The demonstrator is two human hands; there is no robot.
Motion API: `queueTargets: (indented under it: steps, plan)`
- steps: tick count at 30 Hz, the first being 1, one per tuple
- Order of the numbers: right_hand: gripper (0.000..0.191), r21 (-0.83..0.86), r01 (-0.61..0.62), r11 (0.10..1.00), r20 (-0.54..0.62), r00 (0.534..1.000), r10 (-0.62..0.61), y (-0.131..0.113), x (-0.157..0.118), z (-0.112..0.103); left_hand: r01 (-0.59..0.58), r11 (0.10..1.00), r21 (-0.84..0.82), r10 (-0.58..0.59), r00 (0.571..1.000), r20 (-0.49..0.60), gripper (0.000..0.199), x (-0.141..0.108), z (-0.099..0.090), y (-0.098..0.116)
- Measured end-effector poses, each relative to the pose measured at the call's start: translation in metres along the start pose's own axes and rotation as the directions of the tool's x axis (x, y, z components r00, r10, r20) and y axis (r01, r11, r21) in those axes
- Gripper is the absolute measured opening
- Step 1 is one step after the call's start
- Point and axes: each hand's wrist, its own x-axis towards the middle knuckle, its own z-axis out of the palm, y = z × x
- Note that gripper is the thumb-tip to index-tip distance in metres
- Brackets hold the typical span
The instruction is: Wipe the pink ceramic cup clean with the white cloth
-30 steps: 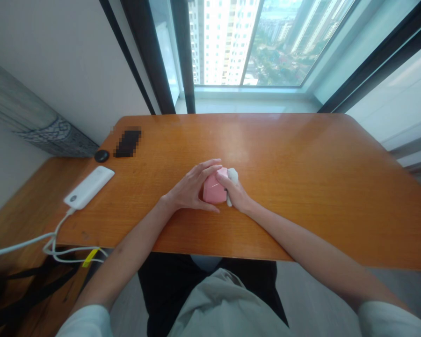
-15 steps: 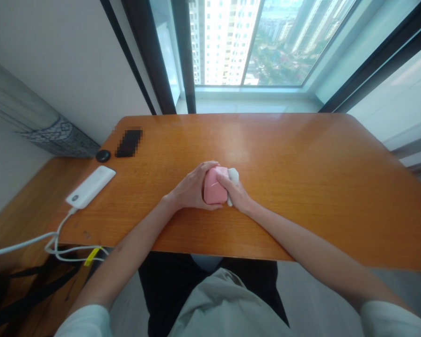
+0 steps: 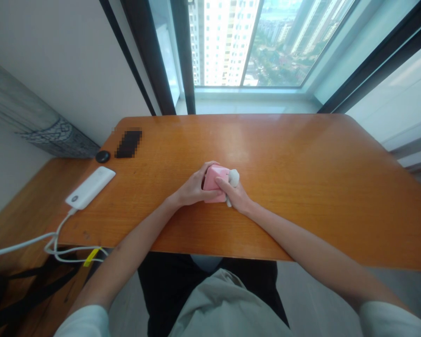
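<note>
Over the near middle of the wooden table [image 3: 301, 187], both hands grip a small pink box-shaped thing [image 3: 214, 175]. From the left, my left hand [image 3: 194, 187] wraps it, with the thumb across its lower front and the fingers over its far edge. My right hand [image 3: 236, 195] grips the right side, its thumb pressed on the pink face. A rounded white piece [image 3: 234, 176] sticks out at the right beside that hand. Whether the white piece is joined to the box I cannot tell, and the undersides and several fingers are hidden.
At the left of the table lies a white power bank [image 3: 91, 187] with a white cable [image 3: 56, 238] trailing off the edge. Behind it are a round black object [image 3: 103, 156] and a blurred dark flat object [image 3: 128, 142]. A window stands beyond the far edge.
My left thumb has moved up from the box's lower edge onto its front face. The pink box has tilted slightly, while my right hand stays nearly in place.
</note>
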Motion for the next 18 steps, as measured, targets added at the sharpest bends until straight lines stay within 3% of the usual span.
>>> queueTargets:
  steps: [6,12,18]
  plan:
    - [0.065,0.020,-0.041,0.999,0.001,0.999,0.041,-0.003,0.001,0.001,-0.024,0.997,-0.074,0.024,1.000,0.011,0.104,-0.002,0.004,-0.014]
    - [0.064,0.041,-0.026,0.999,-0.002,1.000,0.026,-0.001,0.002,-0.001,-0.287,0.940,0.184,0.279,0.958,0.068,0.140,-0.006,-0.009,-0.018]
    - [0.062,0.046,-0.020,0.999,0.002,1.000,0.020,0.000,0.003,-0.002,-0.342,0.907,0.245,0.345,0.938,0.030,0.117,-0.006,-0.010,-0.008]
